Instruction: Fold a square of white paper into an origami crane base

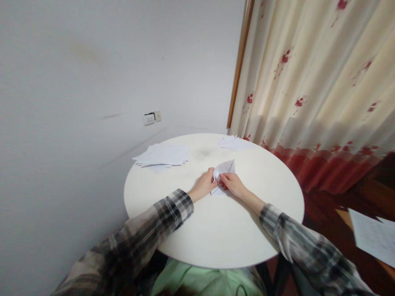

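A folded sheet of white paper is held in both hands over the middle of a round white table. My left hand is closed on its left edge. From the right, my right hand pinches the paper near its centre, thumb and fingers close together. One pointed corner sticks up behind the right hand, and a lower flap shows beneath the fingers. Parts of the folds are hidden by my fingers.
A stack of white paper sheets lies at the table's back left. Smaller paper pieces lie at the back right. Beyond are a wall with a socket and a floral curtain. More papers sit low at the right.
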